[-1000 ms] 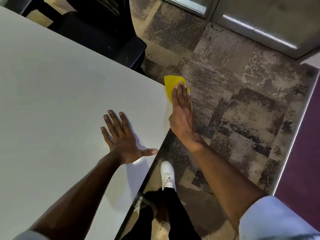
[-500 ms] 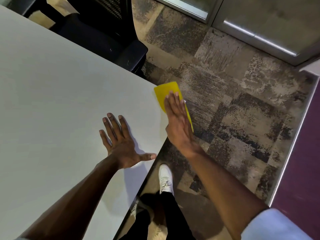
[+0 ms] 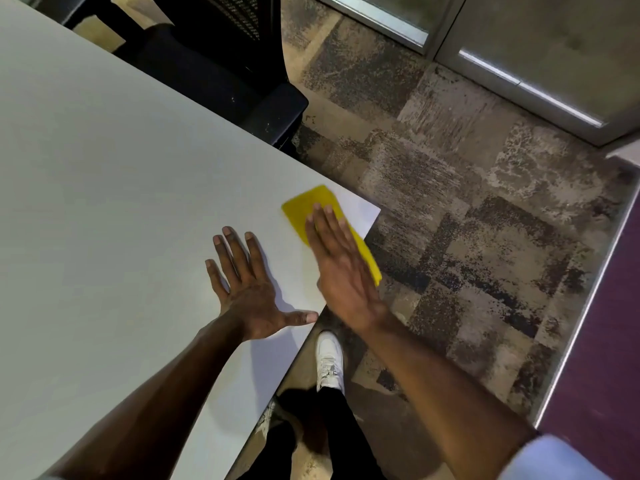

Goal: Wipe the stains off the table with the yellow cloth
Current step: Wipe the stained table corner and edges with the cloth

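View from my head, looking down at the near right corner of the counter. My right hand lies flat, palm down, on the yellow cloth, its fingers straight and held close together, pressing the cloth against the pale surface rather than pinching it. The cloth sits at the corner of the counter; its far end shows beyond my fingertips, and its right edge runs out past the counter's edge, above the carpet. The cloth's outline is slightly blurred. My left hand rests palm down on the counter just beside the right one, fingers spread wide and the thumb pointing toward the counter's edge; it holds nothing and is apart from the cloth. No stains can be made out on the surface around the hands. Beyond the far edge of the counter stands a dark chair with a mesh back. Below the near edge, a white shoe and dark trouser legs stand on the mottled brown and grey carpet. A light sleeve covers my right upper arm.
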`<state>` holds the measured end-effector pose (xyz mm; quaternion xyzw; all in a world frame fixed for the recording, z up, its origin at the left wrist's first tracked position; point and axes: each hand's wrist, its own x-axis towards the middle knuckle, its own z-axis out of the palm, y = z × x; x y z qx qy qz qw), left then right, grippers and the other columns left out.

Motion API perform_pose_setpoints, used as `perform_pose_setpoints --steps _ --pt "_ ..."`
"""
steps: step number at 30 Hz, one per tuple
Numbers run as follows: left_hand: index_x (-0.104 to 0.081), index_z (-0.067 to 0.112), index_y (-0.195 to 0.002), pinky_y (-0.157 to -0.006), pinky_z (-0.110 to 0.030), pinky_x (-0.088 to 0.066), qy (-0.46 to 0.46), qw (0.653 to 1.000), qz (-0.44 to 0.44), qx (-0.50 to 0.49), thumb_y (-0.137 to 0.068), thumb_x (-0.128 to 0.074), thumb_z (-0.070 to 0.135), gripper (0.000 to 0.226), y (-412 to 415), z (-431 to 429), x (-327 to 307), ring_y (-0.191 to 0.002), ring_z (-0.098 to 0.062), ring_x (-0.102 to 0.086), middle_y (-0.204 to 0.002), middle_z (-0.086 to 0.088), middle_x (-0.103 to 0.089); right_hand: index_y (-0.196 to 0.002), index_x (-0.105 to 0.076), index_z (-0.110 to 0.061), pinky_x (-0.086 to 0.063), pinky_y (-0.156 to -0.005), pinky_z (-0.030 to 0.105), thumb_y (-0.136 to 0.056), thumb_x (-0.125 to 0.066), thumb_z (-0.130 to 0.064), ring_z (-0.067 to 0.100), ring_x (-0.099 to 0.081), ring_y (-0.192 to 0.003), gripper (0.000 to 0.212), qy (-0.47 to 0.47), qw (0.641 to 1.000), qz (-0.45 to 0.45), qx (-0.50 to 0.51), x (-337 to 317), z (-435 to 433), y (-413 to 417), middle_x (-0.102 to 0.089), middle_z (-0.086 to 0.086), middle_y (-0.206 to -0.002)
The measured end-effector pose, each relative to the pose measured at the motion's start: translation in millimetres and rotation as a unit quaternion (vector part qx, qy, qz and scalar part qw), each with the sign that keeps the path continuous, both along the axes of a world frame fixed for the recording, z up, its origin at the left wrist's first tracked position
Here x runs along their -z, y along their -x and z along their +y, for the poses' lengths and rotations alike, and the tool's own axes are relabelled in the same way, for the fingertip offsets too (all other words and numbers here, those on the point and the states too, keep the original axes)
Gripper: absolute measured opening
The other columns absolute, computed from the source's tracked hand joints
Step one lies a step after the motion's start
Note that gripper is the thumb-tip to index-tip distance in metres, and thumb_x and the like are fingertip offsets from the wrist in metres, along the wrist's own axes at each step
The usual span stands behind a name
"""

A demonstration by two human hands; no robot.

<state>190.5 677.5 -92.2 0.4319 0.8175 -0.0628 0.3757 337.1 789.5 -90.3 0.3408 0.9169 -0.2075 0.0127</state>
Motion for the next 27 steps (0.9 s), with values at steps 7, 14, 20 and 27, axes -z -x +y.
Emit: perform_pose_setpoints --steps 7,14,20,27 --pt "0.049 0.007 -0.153 -0.126 -0.069 0.023 0.003 1.0 0.014 0.003 -0.036 -0.03 0.117 0.179 -2 1 0 -0.149 -0.046 0.052 -0.157 -0.023 0.06 -0.168 -0.008 0.0 -0.004 -0.136 0.046 -0.092 -0.043 0.008 0.034 0.006 -0.167 0.084 0.0 0.998 0.015 0.066 4 52 34 0.001 0.02 -0.179" --pt "0.044 0.009 -0.157 -0.124 -0.068 0.024 -0.025 0.999 0.023 0.0 -0.031 -0.015 0.122 0.18 0 -5 10 -0.152 -0.044 0.05 -0.162 -0.022 0.055 -0.164 -0.028 0.004 -0.022 -0.134 0.053 -0.088 -0.035 -0.006 0.038 -0.013 -0.165 0.077 0.011 0.999 0.038 -0.031 3 -32 -19 -0.019 0.021 -0.175" --pt "0.042 0.008 -0.159 -0.123 -0.067 0.025 -0.03 0.999 0.037 0.009 -0.036 -0.025 0.123 0.181 2 -8 17 -0.153 -0.042 0.049 -0.164 -0.023 0.052 -0.168 -0.014 0.0 -0.009 -0.137 0.049 -0.084 -0.03 0.01 0.035 -0.001 -0.167 0.085 -0.017 1.0 0.007 -0.018 7 38 23 -0.005 0.019 -0.178" --pt "0.04 0.009 -0.16 -0.124 -0.068 0.024 -0.035 0.999 0.037 0.003 -0.034 -0.02 0.123 0.18 2 -9 20 -0.154 -0.043 0.048 -0.165 -0.022 0.051 -0.168 -0.008 0.002 -0.008 -0.136 0.05 -0.087 -0.017 -0.002 0.038 0.005 -0.167 0.081 -0.02 0.999 -0.001 0.033 8 39 40 0.0 0.023 -0.178"
